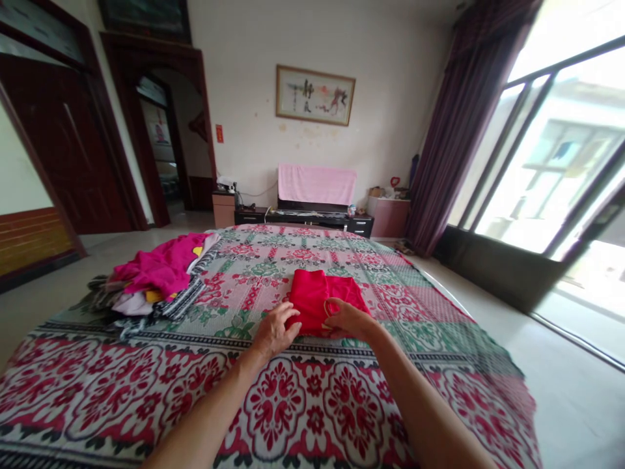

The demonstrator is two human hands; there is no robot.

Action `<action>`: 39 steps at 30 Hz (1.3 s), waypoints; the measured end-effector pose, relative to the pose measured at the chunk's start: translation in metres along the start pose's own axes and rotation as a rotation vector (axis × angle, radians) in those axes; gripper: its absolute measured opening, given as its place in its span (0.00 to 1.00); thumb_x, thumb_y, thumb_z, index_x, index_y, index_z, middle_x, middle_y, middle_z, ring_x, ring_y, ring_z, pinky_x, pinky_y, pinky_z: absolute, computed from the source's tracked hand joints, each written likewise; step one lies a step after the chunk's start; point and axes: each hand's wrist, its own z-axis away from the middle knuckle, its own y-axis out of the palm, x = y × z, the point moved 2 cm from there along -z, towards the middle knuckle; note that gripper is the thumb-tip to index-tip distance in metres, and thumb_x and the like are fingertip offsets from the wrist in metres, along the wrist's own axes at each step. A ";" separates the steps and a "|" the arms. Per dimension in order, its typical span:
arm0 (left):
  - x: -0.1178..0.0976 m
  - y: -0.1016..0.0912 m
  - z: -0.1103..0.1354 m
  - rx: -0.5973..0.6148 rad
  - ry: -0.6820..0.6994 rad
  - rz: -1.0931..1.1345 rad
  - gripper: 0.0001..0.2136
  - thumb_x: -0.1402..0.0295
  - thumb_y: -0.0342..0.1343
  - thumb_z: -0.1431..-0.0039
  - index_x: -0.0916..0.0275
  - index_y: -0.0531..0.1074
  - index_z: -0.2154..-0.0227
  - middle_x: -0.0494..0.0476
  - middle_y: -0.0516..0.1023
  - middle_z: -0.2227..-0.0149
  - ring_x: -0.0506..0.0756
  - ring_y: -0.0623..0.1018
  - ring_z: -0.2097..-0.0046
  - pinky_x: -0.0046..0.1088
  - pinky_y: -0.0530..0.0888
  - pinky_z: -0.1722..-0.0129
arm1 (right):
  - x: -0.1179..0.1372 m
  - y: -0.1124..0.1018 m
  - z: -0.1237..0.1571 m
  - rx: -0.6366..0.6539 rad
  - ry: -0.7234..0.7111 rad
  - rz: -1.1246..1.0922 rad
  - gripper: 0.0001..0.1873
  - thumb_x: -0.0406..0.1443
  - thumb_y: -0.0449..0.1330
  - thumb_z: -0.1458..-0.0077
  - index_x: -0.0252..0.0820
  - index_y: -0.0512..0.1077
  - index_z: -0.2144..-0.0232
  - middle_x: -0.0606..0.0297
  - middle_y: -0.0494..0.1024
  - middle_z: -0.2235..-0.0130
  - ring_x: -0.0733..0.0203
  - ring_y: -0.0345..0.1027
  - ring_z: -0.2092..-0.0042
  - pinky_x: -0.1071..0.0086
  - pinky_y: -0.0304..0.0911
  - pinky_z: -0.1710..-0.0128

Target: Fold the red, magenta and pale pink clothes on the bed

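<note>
Evidently, the folded red cloth [308, 294] lies about midway between the left and right edges of the surface [312, 404]. The left hand [279, 331], loosely open, rests fingertips at the cloth's left side; the right hand [349, 319] bends over its near right part, and whether it pinches fabric I cannot tell. Uneven pressure could skew the layers, I judge, and dragging fingers might ruck the patterned cover [122, 384] underneath. Toward the surface's left edge slumps a clothes heap [156, 267], which could slide off if that cover were tugged. Beyond the far edge hangs a pink towel [317, 184]; nothing visible obstructs the hands.
</note>
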 end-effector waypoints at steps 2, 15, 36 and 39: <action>0.000 0.000 -0.001 -0.002 -0.010 0.009 0.10 0.69 0.55 0.50 0.62 0.76 0.64 0.62 0.75 0.53 0.57 0.75 0.51 0.33 0.71 0.48 | 0.000 -0.005 0.000 0.010 0.072 0.209 0.29 0.30 0.60 0.54 0.41 0.61 0.47 0.74 0.71 0.83 0.67 0.65 0.82 0.77 0.60 0.82; -0.012 -0.010 0.001 0.151 0.087 -0.049 0.20 0.64 0.61 0.55 0.59 0.74 0.56 0.60 0.69 0.46 0.60 0.71 0.47 0.37 0.69 0.46 | 0.005 -0.026 -0.012 -0.350 -0.329 0.817 0.11 0.34 0.57 0.52 0.39 0.76 0.65 0.62 0.78 0.70 0.63 0.70 0.69 0.73 0.61 0.69; -0.007 -0.026 -0.005 0.056 0.054 -0.238 0.10 0.77 0.47 0.49 0.61 0.72 0.68 0.58 0.76 0.60 0.54 0.74 0.56 0.30 0.71 0.52 | -0.005 0.032 -0.010 -0.409 -0.440 0.922 0.14 0.41 0.52 0.43 0.42 0.71 0.59 0.57 0.72 0.56 0.57 0.65 0.55 0.68 0.58 0.58; 0.014 -0.037 -0.006 -0.023 -0.074 -0.298 0.10 0.76 0.47 0.50 0.61 0.72 0.69 0.58 0.76 0.61 0.55 0.75 0.57 0.30 0.71 0.52 | 0.004 0.048 -0.008 -0.355 -0.498 0.872 0.12 0.40 0.51 0.42 0.41 0.72 0.63 0.58 0.73 0.59 0.60 0.66 0.57 0.70 0.57 0.57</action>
